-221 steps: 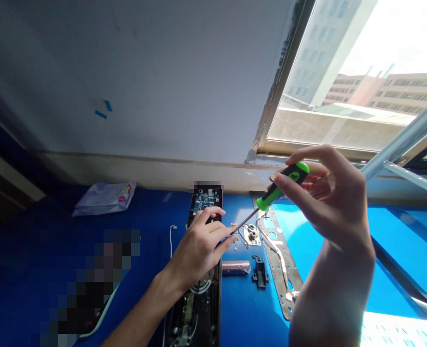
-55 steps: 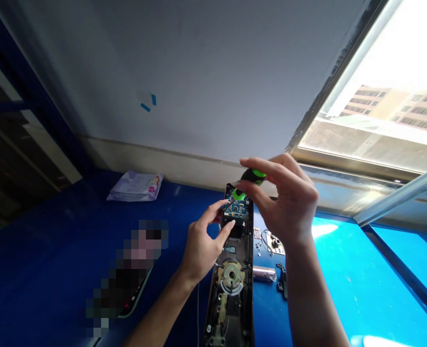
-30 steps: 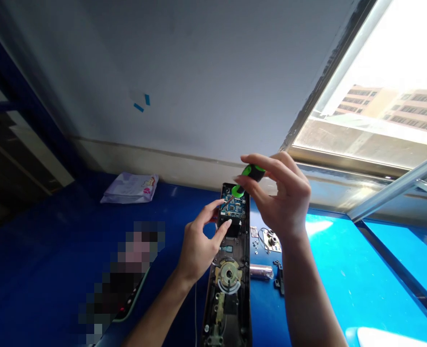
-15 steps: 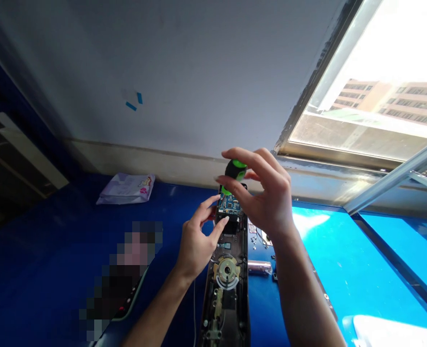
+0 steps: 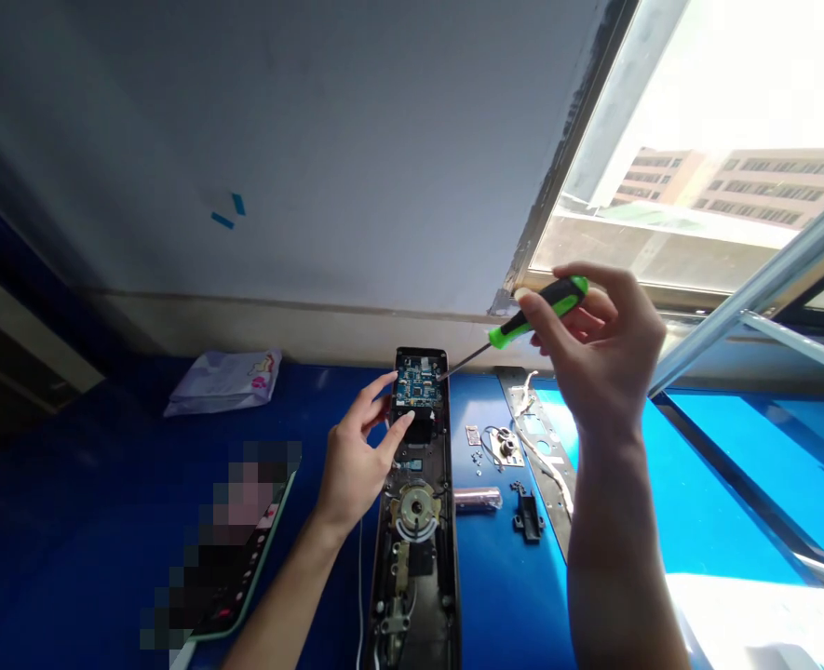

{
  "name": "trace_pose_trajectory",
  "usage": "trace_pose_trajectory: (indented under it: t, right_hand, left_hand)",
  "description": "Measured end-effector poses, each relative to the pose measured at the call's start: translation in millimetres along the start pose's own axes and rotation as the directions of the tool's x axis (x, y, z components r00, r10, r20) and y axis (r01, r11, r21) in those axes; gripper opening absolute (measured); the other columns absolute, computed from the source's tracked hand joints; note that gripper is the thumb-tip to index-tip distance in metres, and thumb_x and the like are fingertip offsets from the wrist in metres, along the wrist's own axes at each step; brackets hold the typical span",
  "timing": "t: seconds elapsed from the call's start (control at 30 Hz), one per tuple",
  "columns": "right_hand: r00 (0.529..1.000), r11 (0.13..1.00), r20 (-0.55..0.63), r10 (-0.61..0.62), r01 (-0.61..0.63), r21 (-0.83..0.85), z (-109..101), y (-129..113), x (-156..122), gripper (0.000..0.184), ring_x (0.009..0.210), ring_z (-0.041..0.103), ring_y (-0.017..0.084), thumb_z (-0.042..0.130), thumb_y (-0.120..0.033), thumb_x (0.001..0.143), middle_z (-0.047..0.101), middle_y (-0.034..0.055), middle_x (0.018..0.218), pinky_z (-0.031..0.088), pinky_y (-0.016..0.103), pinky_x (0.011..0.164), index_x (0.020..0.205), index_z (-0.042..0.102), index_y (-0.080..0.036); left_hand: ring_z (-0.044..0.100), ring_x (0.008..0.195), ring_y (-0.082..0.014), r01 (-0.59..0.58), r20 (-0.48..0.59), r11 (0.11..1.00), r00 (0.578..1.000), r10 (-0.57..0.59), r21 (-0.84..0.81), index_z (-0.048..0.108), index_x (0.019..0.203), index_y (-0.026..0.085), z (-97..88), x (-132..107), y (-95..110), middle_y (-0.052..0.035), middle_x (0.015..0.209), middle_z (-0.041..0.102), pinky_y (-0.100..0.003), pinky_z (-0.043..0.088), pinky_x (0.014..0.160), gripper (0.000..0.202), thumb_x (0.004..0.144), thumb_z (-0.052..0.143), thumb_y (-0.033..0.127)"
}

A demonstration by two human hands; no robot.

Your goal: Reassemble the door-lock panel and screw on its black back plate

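A long, dark device housing (image 5: 420, 465), likely part of a door lock, lies open-side up. A blue circuit board (image 5: 418, 381) sits in its far end, and a round metal mechanism (image 5: 417, 507) near the middle. My left hand (image 5: 359, 456) grips the housing's left edge beside the board, its thumb over the black block (image 5: 418, 428) just below it. In my right hand (image 5: 597, 344) is a green-and-black screwdriver (image 5: 541, 312), held by the handle between thumb and fingers. It slants down to the left, its tip at the board's right edge; whether it touches a screw I cannot tell.
Right of the housing lie small screws (image 5: 478, 462), a pinkish cylinder (image 5: 478, 500), a black bracket (image 5: 529, 518), a round part with a cable (image 5: 506, 447) and a dark plate (image 5: 551, 437) with white wires. A phone (image 5: 258, 549) and a purple packet (image 5: 222, 381) are left.
My right hand has swung right, tilting the screwdriver from nearly upright to a slant. The view has shifted, showing more loose parts. My left hand stays on the housing.
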State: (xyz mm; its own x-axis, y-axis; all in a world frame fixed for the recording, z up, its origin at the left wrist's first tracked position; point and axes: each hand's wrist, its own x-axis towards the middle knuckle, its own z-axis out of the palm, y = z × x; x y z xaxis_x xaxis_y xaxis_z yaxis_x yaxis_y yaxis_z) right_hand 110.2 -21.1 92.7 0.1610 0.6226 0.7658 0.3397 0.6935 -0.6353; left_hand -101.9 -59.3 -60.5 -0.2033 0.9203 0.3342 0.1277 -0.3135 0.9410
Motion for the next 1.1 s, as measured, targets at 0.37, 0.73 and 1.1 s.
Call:
trace_pose_trajectory:
  t: [0.37, 0.73, 1.1]
  right_hand:
    - [0.755, 0.790, 0.236, 0.612, -0.601, -0.123, -44, 43, -66, 0.043, 0.058, 0.070, 0.018, 0.073, -0.056, 0.081, 0.071, 0.0026, 0.066, 0.050, 0.027, 0.052, 0.074, 0.044, -0.025]
    - [0.780, 0.870, 0.435, 0.451, -0.273, -0.411, -21, 44, -188, 0.030, 0.055, 0.045, 0.012, 0.061, -0.032, 0.088, 0.046, -0.0062, 0.059, 0.031, 0.026, 0.058, 0.068, 0.040, -0.024]
    - [0.772, 0.879, 0.513, 0.376, -0.122, -0.461, -23, 46, -200, 0.019, 0.054, 0.054, 0.014, 0.054, -0.025, 0.093, 0.055, -0.0036, 0.062, 0.033, 0.025, 0.056, 0.076, 0.045, -0.025]
  left_hand:
    - [0.071, 0.127, -0.0300, -0.138, -0.012, 0.927, 0.988, 0.151, 0.348, 0.062, 0.143, 0.024, -5.5, 3, 9, -0.0113, 0.139, 0.073, -0.047, 0.060, 0.109, 0.050, 0.097, 0.070, 0.041]
    - [0.046, 0.148, -0.0388, -0.511, 0.283, 0.572, 0.851, 0.442, 0.642, 0.075, 0.116, 0.023, 25.3, -56, 35, -0.0110, 0.144, 0.066, -0.064, 0.051, 0.117, 0.021, 0.097, 0.066, 0.019]
    - [0.042, 0.154, -0.0385, -0.616, 0.502, 0.555, 0.784, 0.365, 0.558, 0.074, 0.115, 0.019, 30.0, -56, 36, -0.0127, 0.143, 0.067, -0.061, 0.055, 0.116, 0.022, 0.100, 0.059, 0.014]
